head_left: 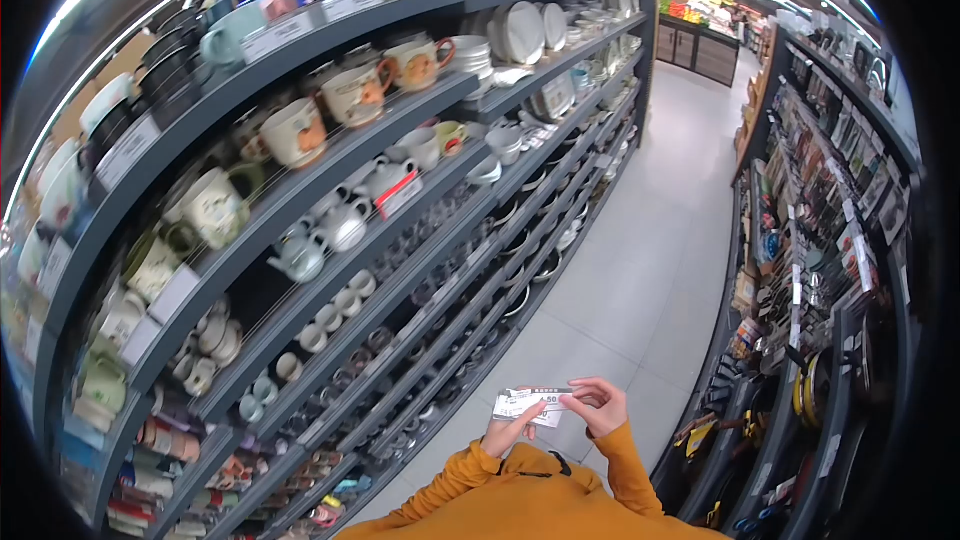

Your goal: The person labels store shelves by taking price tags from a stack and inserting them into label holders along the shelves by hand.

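Observation:
Several white price labels (520, 404) with black print are held in front of my chest, over the aisle floor. My left hand (510, 432) grips them from the left, its thumb lying across their face. At their right edge, my right hand (598, 406) pinches the labels between thumb and fingers. One label shows the figures 4.50. Both of my sleeves are mustard yellow.
A long dark shelf rack (400, 120) with cups, teapots, plates and bowls runs along the left. Another rack (800, 240) with hanging kitchen tools and pans lines the right. Between them the tiled floor (620, 250) leads to a produce counter (697, 52).

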Demonstrator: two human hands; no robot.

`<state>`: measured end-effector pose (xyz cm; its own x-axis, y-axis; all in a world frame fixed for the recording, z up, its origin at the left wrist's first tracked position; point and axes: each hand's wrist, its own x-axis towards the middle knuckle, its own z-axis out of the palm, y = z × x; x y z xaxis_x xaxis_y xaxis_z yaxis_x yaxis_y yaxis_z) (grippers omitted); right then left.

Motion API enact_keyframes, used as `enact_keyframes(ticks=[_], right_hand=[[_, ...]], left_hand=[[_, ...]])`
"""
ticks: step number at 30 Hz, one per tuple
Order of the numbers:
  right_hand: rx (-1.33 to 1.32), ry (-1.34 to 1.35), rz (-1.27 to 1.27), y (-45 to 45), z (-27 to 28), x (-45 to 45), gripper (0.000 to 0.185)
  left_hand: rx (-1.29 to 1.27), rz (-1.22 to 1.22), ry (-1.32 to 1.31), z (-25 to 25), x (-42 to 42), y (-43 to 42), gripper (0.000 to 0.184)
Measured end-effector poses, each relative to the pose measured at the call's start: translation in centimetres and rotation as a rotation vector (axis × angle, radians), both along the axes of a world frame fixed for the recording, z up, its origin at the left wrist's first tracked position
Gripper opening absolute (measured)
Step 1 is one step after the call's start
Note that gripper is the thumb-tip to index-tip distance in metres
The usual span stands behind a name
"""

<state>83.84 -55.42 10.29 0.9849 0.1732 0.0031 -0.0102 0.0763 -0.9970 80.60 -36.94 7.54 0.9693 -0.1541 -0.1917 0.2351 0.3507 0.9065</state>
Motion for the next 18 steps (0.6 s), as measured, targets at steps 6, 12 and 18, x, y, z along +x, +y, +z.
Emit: enact_keyframes(ticks=[6, 12, 18], right_hand=[[0.107, 0.116, -0.222, -6.1, -0.9, 3.9, 0.026], [0.140, 0.171, -0.356, -13.3, -2.6, 8.2, 0.029], [0.134, 0.233, -0.288, -22.3, -3.6, 17.4, 0.031]], left_hand=[[0.000, -0.315, 0.001, 1.8, 9.0, -5.2, 0.041], [0.027, -0.467, 0.043, 0.7, 16.0, -12.6, 0.039], [0.023, -0.285, 0.068, -1.2, 23.9, -21.7, 0.031]])
